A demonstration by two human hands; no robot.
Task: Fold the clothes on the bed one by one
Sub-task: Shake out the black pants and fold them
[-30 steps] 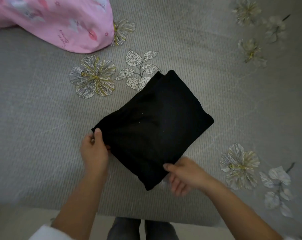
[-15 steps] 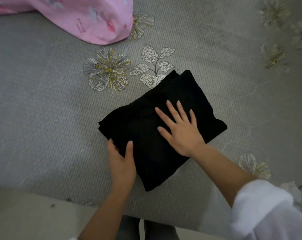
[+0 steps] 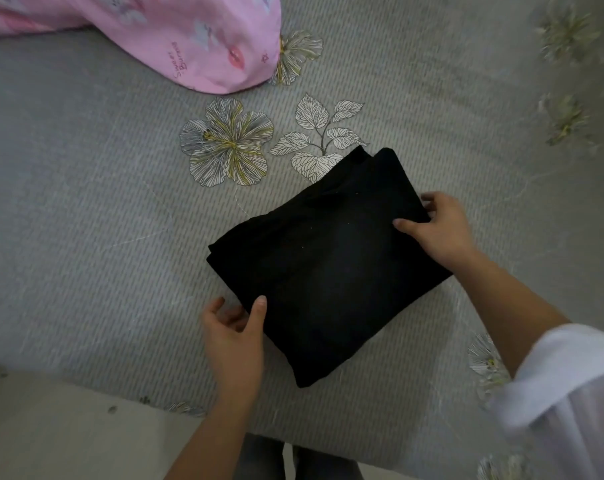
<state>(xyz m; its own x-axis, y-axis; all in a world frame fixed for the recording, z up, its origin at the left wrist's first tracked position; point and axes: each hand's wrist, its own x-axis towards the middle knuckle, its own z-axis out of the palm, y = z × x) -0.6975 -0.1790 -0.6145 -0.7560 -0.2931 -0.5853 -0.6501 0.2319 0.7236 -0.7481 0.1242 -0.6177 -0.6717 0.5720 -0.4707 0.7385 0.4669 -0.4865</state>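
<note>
Well clear of the pink bedding (image 3: pixel 189 39), left hand (image 3: pixel 233 337) and right hand (image 3: pixel 442 230) pinch the black garment (image 3: pixel 328 271).

Grey ribbed bed cover (image 3: pixel 86 202) with flower prints, pale floor (image 3: pixel 51 438) below, dim light.

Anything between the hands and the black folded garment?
Nothing visible. The right hand grips the black folded garment at its far right edge; the left hand has its thumb on the near left edge, fingers beside it. The pink cloth lies apart at the top left of the bed.
</note>
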